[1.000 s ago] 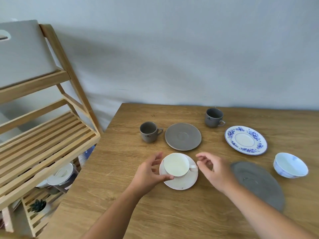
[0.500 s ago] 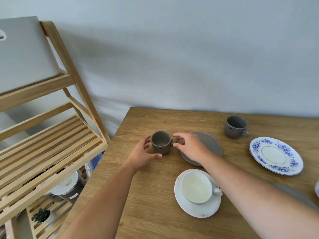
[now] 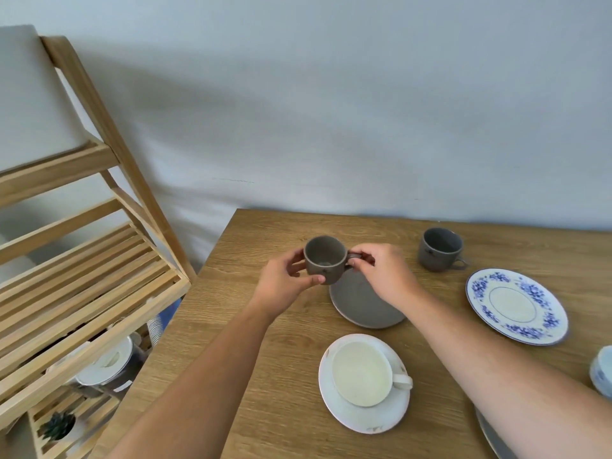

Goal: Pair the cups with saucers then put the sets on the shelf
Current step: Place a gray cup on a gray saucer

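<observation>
1. Head camera view shows a small grey ceramic cup point(image 3: 325, 260) held upright between both hands, above the far left part of the wooden table point(image 3: 265, 376) and over the far left rim of a round grey saucer point(image 3: 362, 301).
2. Left hand point(image 3: 284, 286) wraps the cup's left wall, with the thumb along its lower front and the fingers closed behind it.
3. Right hand point(image 3: 384, 276) pinches the cup's handle on its right side, its fingers closed narrowly on it.
4. That grey saucer lies flat on the table, partly under the right hand, and nothing sits on it.
5. Toward the near edge, a white cup point(image 3: 362, 372) stands on a white saucer point(image 3: 364, 415), its handle pointing right.
6. Near the far edge, right of the hands, a second grey cup point(image 3: 438, 248) stands alone, handle to the right.
7. Just beside it, toward the right edge, lies a round white saucer with a blue floral rim point(image 3: 516, 306), bare.
8. At the right edge, a white and blue cup point(image 3: 601, 372) is cut off by the frame, and another grey saucer point(image 3: 493, 438) shows at the near right corner, mostly hidden by the right forearm.
9. Left of the table stands a slatted wooden shelf point(image 3: 86, 286); its middle slatted level holds nothing, and a lidded pot point(image 3: 106, 369) sits on a lower level.
</observation>
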Motion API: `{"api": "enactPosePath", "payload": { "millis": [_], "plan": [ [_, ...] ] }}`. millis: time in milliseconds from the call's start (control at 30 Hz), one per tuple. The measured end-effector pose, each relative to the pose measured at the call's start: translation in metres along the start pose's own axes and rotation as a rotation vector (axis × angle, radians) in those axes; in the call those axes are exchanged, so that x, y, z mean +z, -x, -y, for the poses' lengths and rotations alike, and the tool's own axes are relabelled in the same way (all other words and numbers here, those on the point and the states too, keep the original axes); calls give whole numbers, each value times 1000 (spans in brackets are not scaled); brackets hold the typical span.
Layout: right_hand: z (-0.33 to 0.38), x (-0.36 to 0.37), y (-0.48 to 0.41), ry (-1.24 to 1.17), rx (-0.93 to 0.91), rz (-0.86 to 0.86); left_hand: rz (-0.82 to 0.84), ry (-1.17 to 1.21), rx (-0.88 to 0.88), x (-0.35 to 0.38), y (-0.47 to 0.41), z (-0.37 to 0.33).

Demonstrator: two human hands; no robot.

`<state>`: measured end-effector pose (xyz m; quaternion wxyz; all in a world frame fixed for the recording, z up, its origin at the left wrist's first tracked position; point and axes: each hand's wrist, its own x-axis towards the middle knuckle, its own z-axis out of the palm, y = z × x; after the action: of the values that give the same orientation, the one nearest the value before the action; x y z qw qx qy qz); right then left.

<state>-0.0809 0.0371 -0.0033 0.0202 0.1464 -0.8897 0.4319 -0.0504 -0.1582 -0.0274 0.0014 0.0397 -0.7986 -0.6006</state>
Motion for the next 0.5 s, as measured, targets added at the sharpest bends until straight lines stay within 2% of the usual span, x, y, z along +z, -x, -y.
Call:
{"api": "enactPosePath", "payload": {
  "millis": [233,500],
  "plan": [
    [-42,-35,18,77,112,-44,117,-89,-2,59,-10,-7],
    [-63,-38,29,91,129,-67,141,-96,-13,78,-13,1]
  ]
}}
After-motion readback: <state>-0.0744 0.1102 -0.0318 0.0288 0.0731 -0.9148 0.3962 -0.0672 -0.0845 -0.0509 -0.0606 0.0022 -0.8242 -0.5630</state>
